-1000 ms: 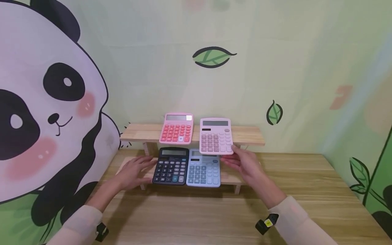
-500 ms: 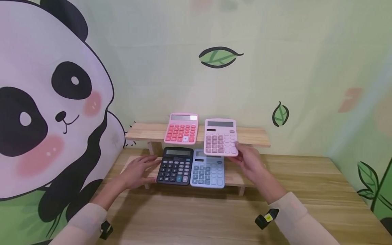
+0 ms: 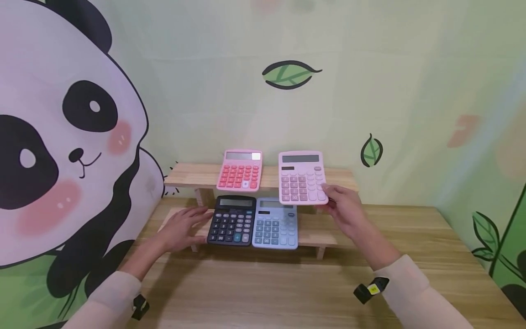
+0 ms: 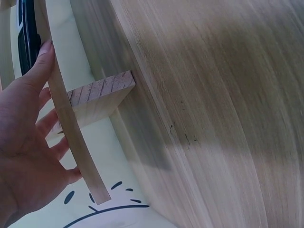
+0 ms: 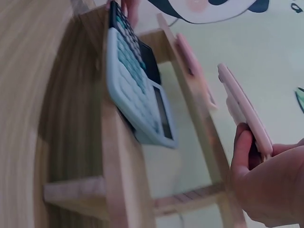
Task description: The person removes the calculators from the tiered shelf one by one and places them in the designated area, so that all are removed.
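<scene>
My right hand (image 3: 343,208) pinches a pale pink calculator (image 3: 301,170) at its lower right corner. In the right wrist view this calculator (image 5: 244,107) is seen edge-on, apart from the upper shelf (image 5: 209,128). A black calculator (image 3: 232,220) and a light blue calculator (image 3: 274,224) stand side by side, tilted back, on the lower shelf. Against the black one's left side rests my left hand (image 3: 182,228), its fingers extended over the shelf; the left wrist view has its thumb (image 4: 43,59) near that calculator's edge. A coral-keyed pink calculator (image 3: 240,170) leans on the upper shelf.
The two-step wooden rack has an upper plank (image 3: 189,174) and a lower plank (image 3: 316,230) on short legs. It stands on a wood-grain table (image 3: 263,292). Behind it hangs a pale green backdrop (image 3: 230,105) with a printed panda.
My right hand has carried the pale pink calculator right and slightly up, uncovering more of the light blue one. The left hand stays beside the black calculator. The head view shifted slightly.
</scene>
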The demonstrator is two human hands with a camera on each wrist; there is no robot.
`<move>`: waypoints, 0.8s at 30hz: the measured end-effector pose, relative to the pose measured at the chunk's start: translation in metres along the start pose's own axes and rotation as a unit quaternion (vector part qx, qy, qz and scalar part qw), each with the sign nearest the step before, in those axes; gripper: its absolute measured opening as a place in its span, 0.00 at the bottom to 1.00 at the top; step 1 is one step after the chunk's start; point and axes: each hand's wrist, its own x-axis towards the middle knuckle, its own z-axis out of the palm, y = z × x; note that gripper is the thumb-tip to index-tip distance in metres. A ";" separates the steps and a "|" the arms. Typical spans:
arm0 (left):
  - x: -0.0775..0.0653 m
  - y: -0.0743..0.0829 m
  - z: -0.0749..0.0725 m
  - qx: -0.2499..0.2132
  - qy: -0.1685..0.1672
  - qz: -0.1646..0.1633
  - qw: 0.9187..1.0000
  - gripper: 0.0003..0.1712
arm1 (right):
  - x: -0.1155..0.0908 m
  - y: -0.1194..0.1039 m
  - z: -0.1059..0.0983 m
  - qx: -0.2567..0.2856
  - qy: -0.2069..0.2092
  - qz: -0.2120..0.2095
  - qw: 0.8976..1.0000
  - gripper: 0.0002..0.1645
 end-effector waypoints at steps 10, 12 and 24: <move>0.001 -0.001 0.000 0.002 -0.003 -0.004 1.000 0.44 | -0.025 -0.031 -0.054 0.050 0.001 -0.034 0.998 0.18; 0.002 -0.001 0.000 0.002 -0.005 -0.006 1.000 0.45 | -0.027 -0.035 -0.065 0.050 0.005 -0.045 0.998 0.14; 0.002 0.002 -0.003 -0.002 -0.012 -0.010 1.000 0.45 | -0.030 -0.048 -0.127 0.045 0.018 -0.069 0.996 0.08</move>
